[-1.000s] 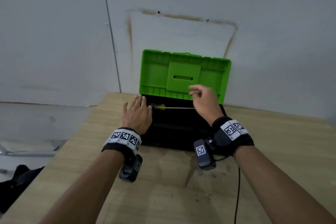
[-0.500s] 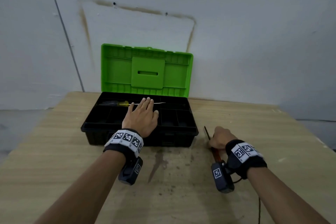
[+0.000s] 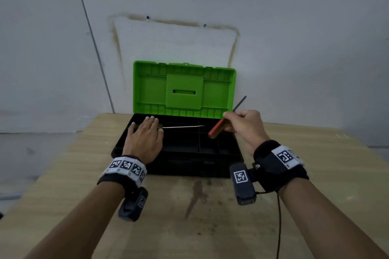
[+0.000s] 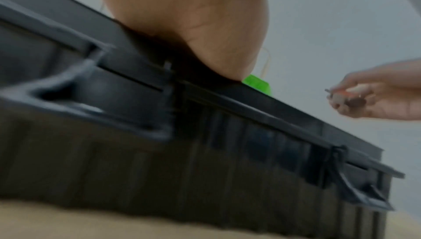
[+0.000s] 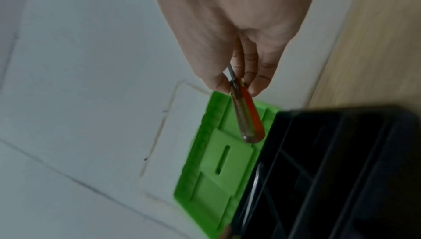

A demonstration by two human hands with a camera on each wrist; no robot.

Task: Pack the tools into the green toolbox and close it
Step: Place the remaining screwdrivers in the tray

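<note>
**Red-handled screwdriver held over open toolbox**

Green toolbox (image 3: 181, 143) standing on the wooden worktop (image 3: 210, 216), close to the wall (image 3: 294, 27), lid (image 3: 184, 88) raised upright at the back of the black base. Base divided into compartments, with a long one along the back just under the lid.

Inside that back compartment: a screwdriver (image 3: 183, 126) lying flat, slim metal shaft pointing toward the right end of the toolbox, handle end hidden under the left hand (image 3: 144, 140). Left hand spread flat, fingers straight, palm resting on the left part of the toolbox, heel at the front rim; gripping nothing as far as visible.

Above the right part of the toolbox: right hand (image 3: 245, 125) raised clear of the base, thumb and fingers pinched on a red-handled screwdriver (image 3: 219, 127) near where handle meets shaft. Handle slanting down toward the compartments, dark shaft poking up past the right edge of the lid. Not touching the toolbox.

In front of the toolbox: dark stains on the worktop and a thin black cable (image 3: 279, 227) running from the right wrist strap.
</note>
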